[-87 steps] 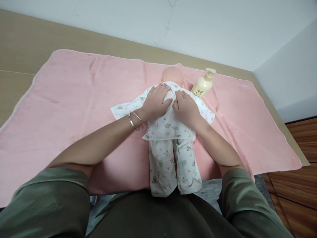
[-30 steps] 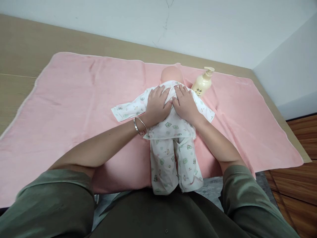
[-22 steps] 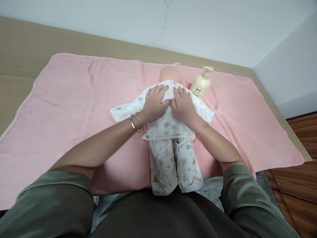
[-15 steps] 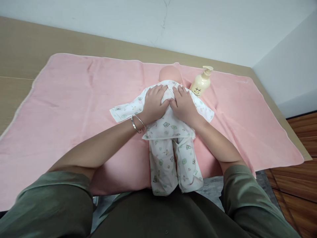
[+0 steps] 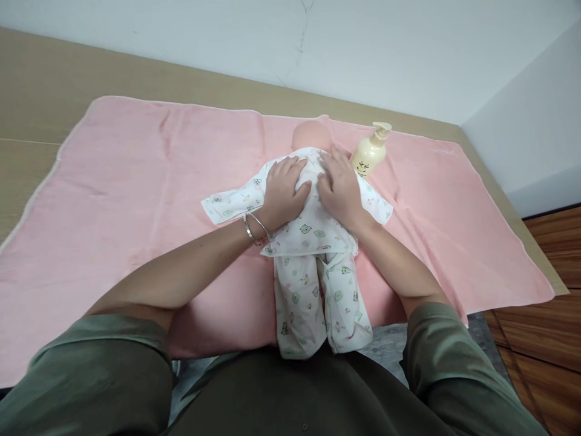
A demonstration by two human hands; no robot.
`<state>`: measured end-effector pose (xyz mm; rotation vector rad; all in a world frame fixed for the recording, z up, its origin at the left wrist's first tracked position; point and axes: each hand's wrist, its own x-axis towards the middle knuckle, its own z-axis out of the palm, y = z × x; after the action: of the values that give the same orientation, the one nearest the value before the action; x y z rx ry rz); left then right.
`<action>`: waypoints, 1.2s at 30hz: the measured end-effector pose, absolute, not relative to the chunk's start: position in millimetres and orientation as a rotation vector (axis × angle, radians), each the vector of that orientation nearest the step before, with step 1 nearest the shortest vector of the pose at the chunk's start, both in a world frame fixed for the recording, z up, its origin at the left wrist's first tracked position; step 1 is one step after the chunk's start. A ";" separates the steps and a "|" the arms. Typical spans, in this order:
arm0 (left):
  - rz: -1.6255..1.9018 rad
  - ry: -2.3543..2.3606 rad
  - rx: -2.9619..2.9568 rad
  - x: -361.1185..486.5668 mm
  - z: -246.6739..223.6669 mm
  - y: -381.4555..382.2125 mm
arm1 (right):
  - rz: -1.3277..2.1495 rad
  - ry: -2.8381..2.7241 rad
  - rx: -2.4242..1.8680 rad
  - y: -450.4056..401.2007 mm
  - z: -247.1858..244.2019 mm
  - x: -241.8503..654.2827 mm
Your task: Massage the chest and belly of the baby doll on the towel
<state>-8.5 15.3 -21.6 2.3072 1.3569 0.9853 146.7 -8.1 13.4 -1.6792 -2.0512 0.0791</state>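
We've got wall [image 5: 218,42] beyond the doll [image 5: 313,233], table [image 5: 45,72] past its head, pink blanket [image 5: 149,163] under it, wide room to both side edges, left hand [image 5: 285,191] on its torso, right hand [image 5: 340,189] over it, fingers apart, pump bottle [image 5: 370,152] right of its shoulder.

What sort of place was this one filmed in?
Probably an indoor baby-care practice spot, though I can't be certain: a clothed doll lies on a spread pink blanket, with a pump bottle beside it.
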 end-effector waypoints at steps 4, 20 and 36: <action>0.993 1.377 2.309 -8.2 -22.9 15.6 | 0.120 -2.086 -1.675 -8.3 14.1 146.0; 0.877 0.931 2.118 42.8 37.5 81.8 | -0.266 -1.914 -1.697 7.3 60.7 191.9; 0.824 0.982 2.081 57.9 44.3 57.9 | -0.208 -1.971 -1.779 21.6 53.6 205.6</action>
<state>57.9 57.9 44.3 2.0811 0.9815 0.8238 205.6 21.6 53.6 -1.7786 -1.9711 -0.2079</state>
